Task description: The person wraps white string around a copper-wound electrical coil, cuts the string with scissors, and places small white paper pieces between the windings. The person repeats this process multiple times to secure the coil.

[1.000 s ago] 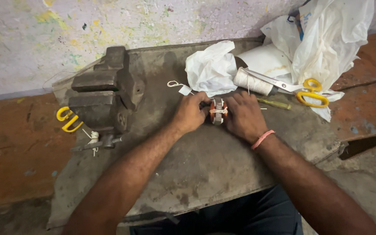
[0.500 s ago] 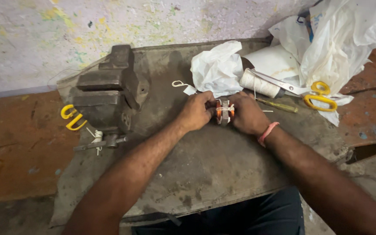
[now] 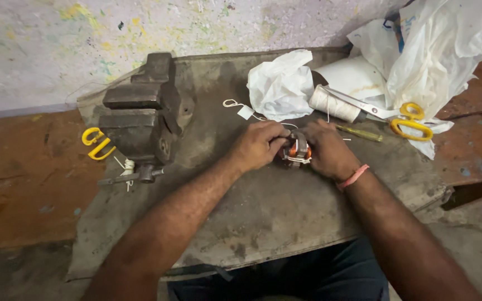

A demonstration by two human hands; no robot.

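- The person's dark trousers point(image 3: 308, 276) show at 6 o'clock, under the near edge of the grey worktop point(image 3: 263, 217).
- Both forearms reach up from the bottom corners and meet near the middle of the worktop.
- The left hand point(image 3: 258, 145) has its fingers curled onto the left side of a small motor coil part point(image 3: 297, 149) with orange and white windings.
- The right hand point(image 3: 327, 149), with a pink band point(image 3: 352, 178) on its wrist, closes on the right side of the same part; the part sits between the two hands, resting on or just above the worktop.
- At 9 o'clock from the hands stands a heavy dark bench vise point(image 3: 140, 117), with a yellow-handled tool point(image 3: 97, 144) just left of it.
- At 12 o'clock lies crumpled white plastic point(image 3: 280, 83), with a loose loop of white string point(image 3: 235, 106) near it.
- At 1 o'clock lie a spool of white thread point(image 3: 333, 103) and a thin green-yellow tool point(image 3: 358, 132).
- At 2 o'clock, yellow-handled scissors point(image 3: 408, 120) rest against a large white bag point(image 3: 436, 50).
- Farthest off is a paint-spattered wall point(image 3: 140, 22).
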